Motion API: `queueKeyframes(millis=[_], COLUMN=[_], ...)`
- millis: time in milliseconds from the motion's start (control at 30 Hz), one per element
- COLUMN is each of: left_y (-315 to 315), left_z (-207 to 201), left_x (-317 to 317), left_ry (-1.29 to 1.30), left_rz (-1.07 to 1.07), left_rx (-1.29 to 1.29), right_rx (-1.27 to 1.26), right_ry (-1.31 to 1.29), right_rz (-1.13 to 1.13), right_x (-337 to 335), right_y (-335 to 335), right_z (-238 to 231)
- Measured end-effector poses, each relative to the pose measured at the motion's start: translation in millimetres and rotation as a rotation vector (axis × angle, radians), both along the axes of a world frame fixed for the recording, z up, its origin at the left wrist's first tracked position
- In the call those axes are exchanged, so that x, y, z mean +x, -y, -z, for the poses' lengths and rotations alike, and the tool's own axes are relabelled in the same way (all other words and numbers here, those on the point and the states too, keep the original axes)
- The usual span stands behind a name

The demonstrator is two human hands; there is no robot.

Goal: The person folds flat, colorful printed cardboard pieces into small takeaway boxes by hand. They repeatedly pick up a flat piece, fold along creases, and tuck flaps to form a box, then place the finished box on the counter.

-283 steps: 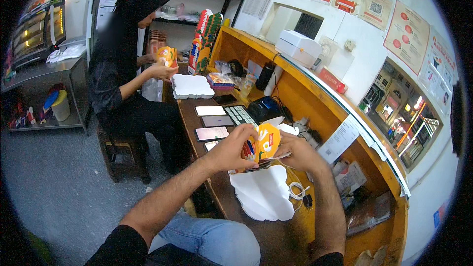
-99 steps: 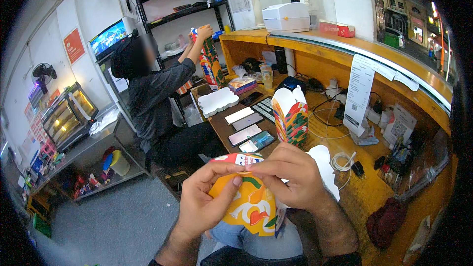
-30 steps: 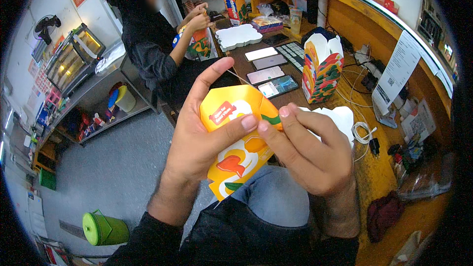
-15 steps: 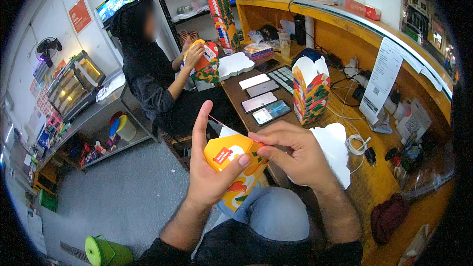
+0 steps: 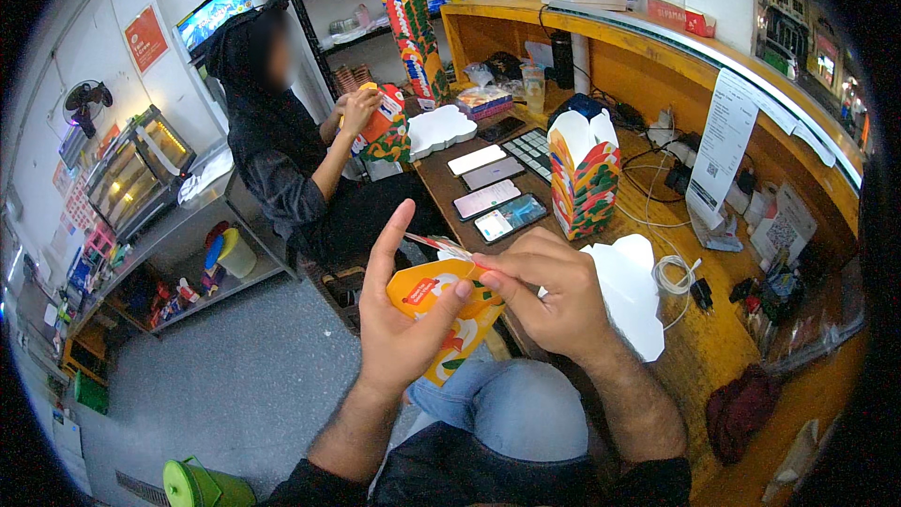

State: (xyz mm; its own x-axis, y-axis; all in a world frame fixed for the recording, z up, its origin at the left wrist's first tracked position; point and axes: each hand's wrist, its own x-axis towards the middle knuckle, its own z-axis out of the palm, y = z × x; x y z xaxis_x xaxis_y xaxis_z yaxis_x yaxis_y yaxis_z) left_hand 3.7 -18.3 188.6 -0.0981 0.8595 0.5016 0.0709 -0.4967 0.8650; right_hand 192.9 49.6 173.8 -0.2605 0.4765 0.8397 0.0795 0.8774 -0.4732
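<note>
A yellow folding takeaway carton (image 5: 481,317) with a colourful print is held in front of my lap. My left hand (image 5: 404,324) grips its near side, thumb across the printed face and index finger stretched upward. At the carton's upper right corner, my right hand (image 5: 556,289) pinches the edge between thumb and fingers. The pinched part itself is mostly hidden. Just right of my right hand lies a white, flat-looking carton piece (image 5: 627,293) on the wooden table (image 5: 699,357). Beyond it stands a stack of nested printed cartons (image 5: 584,186).
A seated co-worker (image 5: 282,141) handles a similar carton (image 5: 387,136) at the left. Several phones (image 5: 511,218) lie by a keyboard (image 5: 531,152). Coiled white cable (image 5: 674,272) and a hanging receipt (image 5: 721,145) are at right. A green bucket (image 5: 205,486) stands on the floor.
The carton has tilted in my hands, and more of its patterned far edge shows above the yellow panel. My right hand keeps its pinch at the corner. The view has shifted slightly.
</note>
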Motion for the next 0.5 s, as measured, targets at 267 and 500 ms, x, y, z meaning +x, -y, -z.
queueKeyframes(millis=[267, 500], left_y=[-7.1, -10.0], left_z=[1.1, 3.2], left_x=[-4.4, -6.1], left_ry=[0.235, 0.627], left_rz=[0.172, 0.256], left_rx=[-0.103, -0.146], right_rx=[-0.146, -0.301], right_ry=[0.009, 0.074], right_rz=[0.051, -0.153], right_x=[12.1, 21.8], right_y=[1.8, -11.9], right_z=[-3.5, -3.2])
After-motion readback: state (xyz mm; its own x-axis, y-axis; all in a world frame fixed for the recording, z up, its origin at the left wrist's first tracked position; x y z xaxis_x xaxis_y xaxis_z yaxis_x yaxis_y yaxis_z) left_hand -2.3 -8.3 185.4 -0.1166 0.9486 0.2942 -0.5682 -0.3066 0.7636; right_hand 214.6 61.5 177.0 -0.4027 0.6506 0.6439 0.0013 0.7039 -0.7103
